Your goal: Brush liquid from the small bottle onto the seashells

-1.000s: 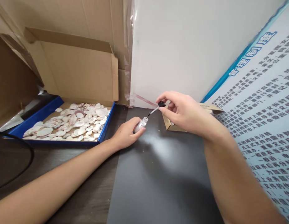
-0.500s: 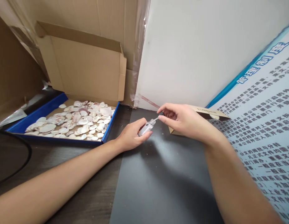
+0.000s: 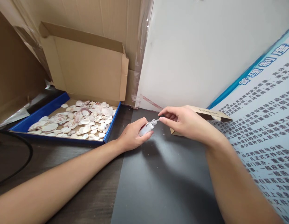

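Observation:
My left hand (image 3: 134,134) is wrapped round a small white bottle (image 3: 147,127), tilted with its neck up and to the right. Thumb and fingers of my right hand (image 3: 176,118) pinch the end of a thin applicator stem (image 3: 157,120) at the bottle's mouth. The applicator's cap is mostly hidden behind those fingers. How deep the stem reaches into the bottle I cannot tell. Both hands are above a dark grey mat (image 3: 144,186).
To the left, a blue-edged cardboard box (image 3: 62,140) holds many seashells (image 3: 85,119), its lid (image 3: 88,68) raised. Behind my right hand stands a folded kraft card (image 3: 200,109) bearing a pale shell (image 3: 216,118). A black cable (image 3: 30,152) curves at far left; a printed poster (image 3: 263,109) is at right.
The applicator stem has moved down and left, closer to the bottle, and less of it shows. My left hand has turned the bottle slightly. The whole view has shifted a little.

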Action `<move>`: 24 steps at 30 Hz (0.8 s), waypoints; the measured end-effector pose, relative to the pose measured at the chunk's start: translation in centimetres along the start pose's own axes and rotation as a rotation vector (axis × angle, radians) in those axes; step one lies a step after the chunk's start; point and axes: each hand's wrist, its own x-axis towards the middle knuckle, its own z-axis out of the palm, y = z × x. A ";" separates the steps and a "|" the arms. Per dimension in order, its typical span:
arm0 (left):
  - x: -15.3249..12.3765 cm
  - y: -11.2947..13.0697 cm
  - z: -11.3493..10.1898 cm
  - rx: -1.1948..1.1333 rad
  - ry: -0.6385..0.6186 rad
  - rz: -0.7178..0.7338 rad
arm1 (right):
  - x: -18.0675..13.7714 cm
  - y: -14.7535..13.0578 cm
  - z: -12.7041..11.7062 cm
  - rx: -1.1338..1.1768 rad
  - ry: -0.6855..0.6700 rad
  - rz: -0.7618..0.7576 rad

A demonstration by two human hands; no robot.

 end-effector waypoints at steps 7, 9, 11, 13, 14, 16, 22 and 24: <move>0.0 0.1 0.0 -0.009 -0.002 0.008 | 0.1 0.3 0.3 -0.002 0.010 -0.032; 0.0 0.2 -0.1 -0.014 -0.008 0.009 | 0.1 0.4 0.3 -0.011 0.010 -0.027; 0.0 0.3 -0.1 -0.016 -0.015 0.005 | 0.0 0.4 0.3 -0.014 0.007 -0.030; -0.1 0.3 -0.1 -0.013 -0.019 0.004 | 0.0 0.4 0.3 -0.011 0.006 -0.045; -0.1 0.4 -0.1 -0.010 -0.020 0.003 | 0.0 0.4 0.4 -0.010 0.008 -0.054; -0.1 0.4 -0.1 -0.007 -0.022 -0.003 | 0.1 0.3 0.4 -0.011 0.016 -0.064; -0.1 0.4 -0.1 -0.019 -0.039 -0.008 | 0.1 0.0 0.5 -0.021 0.037 -0.075; -0.1 0.4 -0.2 -0.022 -0.042 -0.013 | 0.1 0.0 0.5 -0.026 0.038 -0.090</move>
